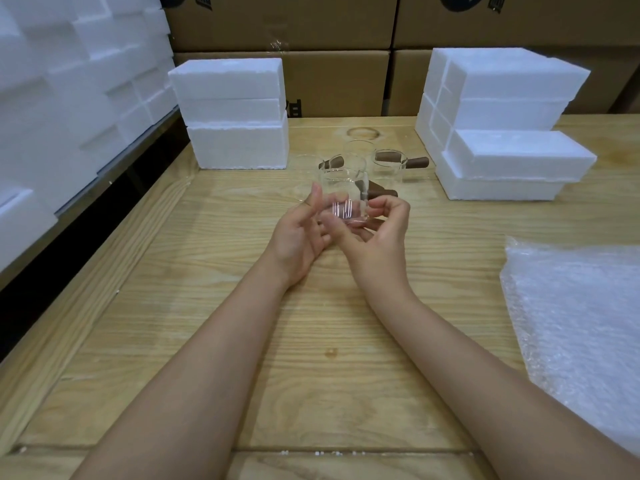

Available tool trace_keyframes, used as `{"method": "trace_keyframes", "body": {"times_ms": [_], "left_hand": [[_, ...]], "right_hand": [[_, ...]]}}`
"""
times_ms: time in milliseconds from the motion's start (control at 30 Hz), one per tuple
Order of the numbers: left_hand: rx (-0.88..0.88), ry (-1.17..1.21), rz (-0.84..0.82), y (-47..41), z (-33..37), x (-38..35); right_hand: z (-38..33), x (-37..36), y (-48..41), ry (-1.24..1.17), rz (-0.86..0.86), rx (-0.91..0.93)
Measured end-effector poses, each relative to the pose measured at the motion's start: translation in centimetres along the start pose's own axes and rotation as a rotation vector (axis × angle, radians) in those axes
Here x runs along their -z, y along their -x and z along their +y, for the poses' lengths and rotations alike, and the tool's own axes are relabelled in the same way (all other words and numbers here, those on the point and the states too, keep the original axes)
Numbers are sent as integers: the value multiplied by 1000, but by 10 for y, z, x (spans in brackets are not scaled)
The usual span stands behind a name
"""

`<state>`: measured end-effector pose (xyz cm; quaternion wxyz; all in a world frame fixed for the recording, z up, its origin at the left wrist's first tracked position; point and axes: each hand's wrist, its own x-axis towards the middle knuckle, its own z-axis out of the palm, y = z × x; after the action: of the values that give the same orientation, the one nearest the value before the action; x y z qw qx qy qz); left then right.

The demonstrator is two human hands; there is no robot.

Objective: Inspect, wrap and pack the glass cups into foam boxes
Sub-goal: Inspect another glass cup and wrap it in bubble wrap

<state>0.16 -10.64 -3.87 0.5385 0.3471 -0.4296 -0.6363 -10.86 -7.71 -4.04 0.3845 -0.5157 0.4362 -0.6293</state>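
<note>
Holding a clear glass cup (344, 197) above the counter (242, 341), my left hand (299, 233) and right hand (375, 233) curl their fingers (389, 202) around its base; its brown wooden handle (375, 190) points right.

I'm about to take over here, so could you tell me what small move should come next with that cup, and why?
Probably carry the cup to the bubble wrap. Both the left hand and right hand hold it bare above the table, and the wrap lies flat and unused.

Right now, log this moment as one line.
phase: inspect | both hands: left, right hold glass cup | bubble wrap: untouched | foam boxes: closed
</note>
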Motion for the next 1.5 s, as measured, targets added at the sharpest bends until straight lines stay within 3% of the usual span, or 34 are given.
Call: {"method": "trace_keyframes", "body": {"times_ms": [267, 600, 733, 867, 1000, 1167, 1367, 1500], "left_hand": [[-46, -36, -20, 4, 2, -3], [-52, -46, -127, 1, 1, 2], [-91, -38, -104, 1, 1, 2], [-135, -69, -58, 1, -2, 1], [-157, -111, -42, 1, -6, -1], [-134, -60, -6, -2, -7, -4], [-50, -94, -23, 1, -4, -6], [-46, -158, -73, 3, -3, -6]], "right_hand": [[-1, 1, -4, -209, 16, 3], [-3, 3, -10, -575, -3, -206], [-5, 4, -12, -484, 7, -232], [-1, 8, -13, -219, 110, -93], [1, 13, -15, -130, 72, -35], [2, 12, -18, -184, 109, -64], [0, 14, -22, -456, 74, -142], [2, 14, -23, -417, 23, -143]]}}
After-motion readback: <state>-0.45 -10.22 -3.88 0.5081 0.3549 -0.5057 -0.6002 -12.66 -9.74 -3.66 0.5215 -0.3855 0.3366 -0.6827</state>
